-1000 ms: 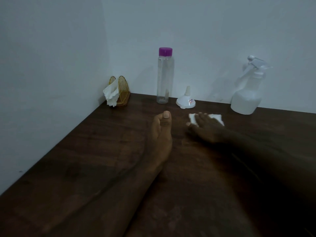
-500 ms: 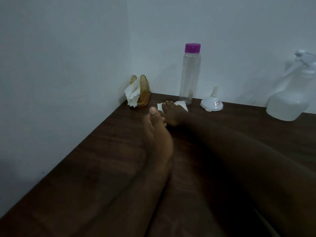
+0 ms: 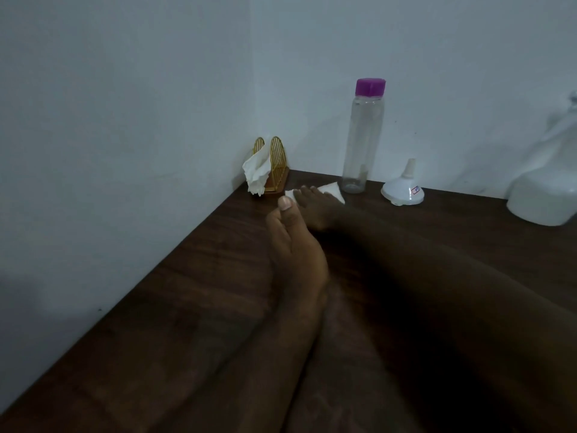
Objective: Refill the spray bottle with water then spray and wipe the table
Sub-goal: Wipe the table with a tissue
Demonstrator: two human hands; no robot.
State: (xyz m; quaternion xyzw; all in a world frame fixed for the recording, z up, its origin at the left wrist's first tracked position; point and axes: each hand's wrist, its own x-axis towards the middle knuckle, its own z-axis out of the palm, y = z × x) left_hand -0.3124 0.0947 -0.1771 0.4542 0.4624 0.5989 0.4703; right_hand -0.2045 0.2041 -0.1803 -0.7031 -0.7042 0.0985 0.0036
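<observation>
My right hand (image 3: 315,206) lies flat on a folded white tissue (image 3: 332,190), pressing it onto the dark wooden table (image 3: 199,276) near the far left corner. My left hand (image 3: 293,248) rests on its edge on the table just in front, thumb up, fingers together, holding nothing. The white spray bottle (image 3: 543,195) stands at the far right, cut off by the frame edge. A clear water bottle (image 3: 360,135) with a purple cap stands upright by the back wall.
A white funnel (image 3: 402,189) sits mouth down between the two bottles. A gold wire napkin holder (image 3: 271,165) with a crumpled tissue stands in the corner. White walls close the table on the left and back.
My right hand has slid the tissue leftward across the table, from in front of the funnel to the corner near the napkin holder. The view has turned left.
</observation>
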